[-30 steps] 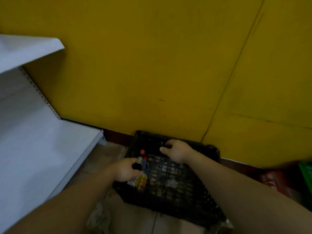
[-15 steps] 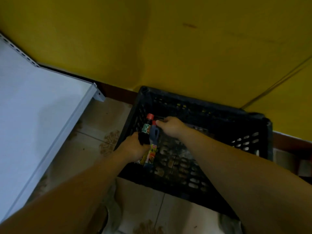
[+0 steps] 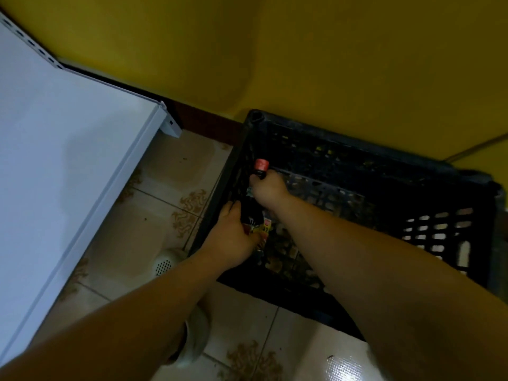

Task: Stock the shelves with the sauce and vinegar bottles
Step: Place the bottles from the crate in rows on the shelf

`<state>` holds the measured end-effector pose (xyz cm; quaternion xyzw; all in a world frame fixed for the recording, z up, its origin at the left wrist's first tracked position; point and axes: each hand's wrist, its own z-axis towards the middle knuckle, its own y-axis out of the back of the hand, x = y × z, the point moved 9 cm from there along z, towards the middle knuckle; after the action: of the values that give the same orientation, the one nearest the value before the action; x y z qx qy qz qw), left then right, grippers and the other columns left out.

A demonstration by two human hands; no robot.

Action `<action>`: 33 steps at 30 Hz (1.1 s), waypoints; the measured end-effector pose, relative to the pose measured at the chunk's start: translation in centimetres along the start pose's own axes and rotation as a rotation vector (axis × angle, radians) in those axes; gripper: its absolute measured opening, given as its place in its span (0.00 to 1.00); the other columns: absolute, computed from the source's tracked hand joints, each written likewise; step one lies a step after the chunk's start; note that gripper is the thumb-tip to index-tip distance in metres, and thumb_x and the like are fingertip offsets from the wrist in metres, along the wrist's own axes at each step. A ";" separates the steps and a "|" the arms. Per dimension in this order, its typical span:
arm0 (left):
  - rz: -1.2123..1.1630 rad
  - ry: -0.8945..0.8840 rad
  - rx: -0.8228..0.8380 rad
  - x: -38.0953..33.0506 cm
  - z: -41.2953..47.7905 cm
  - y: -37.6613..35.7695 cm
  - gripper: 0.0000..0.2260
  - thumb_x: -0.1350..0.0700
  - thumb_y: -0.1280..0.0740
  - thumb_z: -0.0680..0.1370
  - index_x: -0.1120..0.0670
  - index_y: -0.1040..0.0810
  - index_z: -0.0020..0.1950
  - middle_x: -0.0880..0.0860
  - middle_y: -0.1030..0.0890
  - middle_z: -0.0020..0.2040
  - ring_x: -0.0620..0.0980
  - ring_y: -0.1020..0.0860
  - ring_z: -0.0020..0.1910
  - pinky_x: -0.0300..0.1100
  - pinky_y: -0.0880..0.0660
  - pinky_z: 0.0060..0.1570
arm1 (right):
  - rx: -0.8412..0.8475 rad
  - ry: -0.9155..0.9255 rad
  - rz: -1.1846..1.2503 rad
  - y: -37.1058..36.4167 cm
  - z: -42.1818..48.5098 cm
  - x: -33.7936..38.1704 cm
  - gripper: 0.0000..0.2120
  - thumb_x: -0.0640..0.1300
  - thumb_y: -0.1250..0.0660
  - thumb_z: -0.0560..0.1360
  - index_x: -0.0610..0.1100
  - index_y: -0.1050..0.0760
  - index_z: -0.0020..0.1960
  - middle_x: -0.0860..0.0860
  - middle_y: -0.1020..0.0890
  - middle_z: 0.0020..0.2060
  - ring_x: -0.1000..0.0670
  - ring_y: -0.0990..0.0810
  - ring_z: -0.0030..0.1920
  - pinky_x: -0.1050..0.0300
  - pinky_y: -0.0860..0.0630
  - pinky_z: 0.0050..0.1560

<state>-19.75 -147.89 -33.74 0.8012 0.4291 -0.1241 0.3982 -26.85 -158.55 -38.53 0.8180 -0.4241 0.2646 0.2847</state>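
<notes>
Patterned tile floor (image 3: 170,166) under black slatted crate (image 3: 357,145), white shelf (image 3: 55,147) just beside.

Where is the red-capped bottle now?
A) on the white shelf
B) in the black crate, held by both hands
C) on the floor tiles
B: the bottle is inside the crate, the left hand round its body, the right hand at its neck.

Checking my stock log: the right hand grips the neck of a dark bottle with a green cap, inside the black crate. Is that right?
Not quite. The head view shows the cap is red, not green. The right hand does grip the neck of the dark bottle inside the black crate.
</notes>
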 end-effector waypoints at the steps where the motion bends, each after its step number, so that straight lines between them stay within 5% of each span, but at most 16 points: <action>1: -0.038 -0.011 0.000 -0.4 -0.2 0.3 0.36 0.53 0.31 0.73 0.52 0.45 0.76 0.56 0.41 0.74 0.55 0.32 0.66 0.41 0.33 0.59 | -0.028 0.013 0.006 1.0 -0.8 0.3 0.14 0.47 0.40 0.80 0.39 0.30 0.61 0.44 0.25 0.43 0.48 0.28 0.37 0.57 0.35 0.32; 4: -0.147 -0.024 0.041 -1.5 -1.3 1.1 0.39 0.53 0.28 0.71 0.50 0.45 0.76 0.55 0.30 0.68 0.54 0.26 0.61 0.49 0.27 0.59 | -0.095 0.050 0.046 4.4 -3.9 2.1 0.09 0.47 0.41 0.81 0.42 0.31 0.56 0.46 0.28 0.37 0.49 0.29 0.33 0.57 0.35 0.31; 7: -0.288 -0.068 0.111 -3.8 -3.7 2.0 0.41 0.52 0.27 0.71 0.44 0.49 0.77 0.43 0.26 0.59 0.40 0.24 0.51 0.32 0.27 0.45 | -0.116 0.091 0.115 7.5 -8.1 4.8 0.06 0.47 0.42 0.82 0.44 0.32 0.53 0.47 0.31 0.32 0.49 0.33 0.29 0.57 0.38 0.29; 10: -0.413 -0.116 0.124 -6.7 -6.9 3.7 0.44 0.51 0.25 0.70 0.42 0.50 0.76 0.41 0.28 0.59 0.41 0.25 0.52 0.37 0.27 0.48 | -0.142 0.138 0.170 10.1 -13.3 8.2 0.07 0.48 0.41 0.82 0.44 0.31 0.54 0.47 0.31 0.32 0.49 0.34 0.29 0.56 0.37 0.29; 13: -0.404 -0.224 0.074 -10.2 -11.3 6.0 0.52 0.52 0.22 0.65 0.43 0.56 0.76 0.48 0.31 0.66 0.50 0.27 0.60 0.46 0.28 0.56 | -0.199 0.245 0.207 11.7 -19.0 12.5 0.10 0.49 0.37 0.79 0.41 0.29 0.53 0.41 0.24 0.40 0.42 0.23 0.39 0.49 0.27 0.38; 15: -0.395 -0.288 0.012 -11.8 -14.6 7.8 0.52 0.54 0.21 0.64 0.42 0.56 0.74 0.50 0.29 0.64 0.49 0.25 0.57 0.41 0.27 0.49 | -0.243 0.333 0.186 12.2 -23.2 15.8 0.14 0.50 0.35 0.77 0.40 0.29 0.57 0.39 0.21 0.48 0.39 0.20 0.47 0.45 0.23 0.45; 20: -0.527 -0.441 -0.064 -15.0 -23.8 13.6 0.46 0.58 0.21 0.62 0.46 0.46 0.71 0.50 0.23 0.53 0.43 0.20 0.45 0.36 0.24 0.36 | -0.167 0.562 0.061 12.3 -34.9 22.2 0.20 0.50 0.33 0.76 0.48 0.37 0.63 0.45 0.21 0.51 0.45 0.19 0.48 0.46 0.21 0.49; 23: -0.718 -0.545 -0.031 -16.7 -29.8 16.3 0.40 0.64 0.24 0.64 0.51 0.41 0.69 0.50 0.16 0.46 0.50 0.17 0.44 0.46 0.21 0.40 | -0.052 0.626 0.019 11.2 -41.7 24.3 0.28 0.47 0.34 0.77 0.55 0.43 0.71 0.48 0.19 0.48 0.51 0.17 0.41 0.58 0.23 0.33; 27: -0.684 -0.677 -0.015 -18.5 -37.9 19.1 0.34 0.64 0.30 0.73 0.44 0.42 0.72 0.48 0.18 0.52 0.51 0.20 0.52 0.52 0.24 0.53 | -0.147 0.840 0.031 10.6 -51.1 28.3 0.31 0.43 0.33 0.77 0.54 0.44 0.74 0.44 0.20 0.52 0.47 0.17 0.45 0.54 0.21 0.38; 30: -0.484 -0.749 -0.184 -18.7 -43.1 20.9 0.44 0.59 0.25 0.69 0.41 0.50 0.75 0.41 0.25 0.51 0.42 0.23 0.49 0.41 0.26 0.46 | -0.235 0.970 0.007 9.6 -56.9 30.9 0.32 0.44 0.31 0.76 0.54 0.43 0.74 0.43 0.21 0.54 0.46 0.18 0.47 0.49 0.20 0.45; 33: -0.447 -0.828 -0.356 -18.4 -46.6 23.1 0.41 0.62 0.24 0.67 0.49 0.41 0.73 0.42 0.23 0.47 0.36 0.21 0.40 0.29 0.27 0.36 | -0.289 1.042 0.002 8.2 -60.7 32.3 0.29 0.46 0.31 0.75 0.50 0.39 0.73 0.44 0.22 0.57 0.46 0.18 0.50 0.44 0.21 0.52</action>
<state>-19.32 -131.28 18.84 0.4929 0.4105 -0.4387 0.6293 -29.27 -138.12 27.60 0.5306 -0.2593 0.5745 0.5667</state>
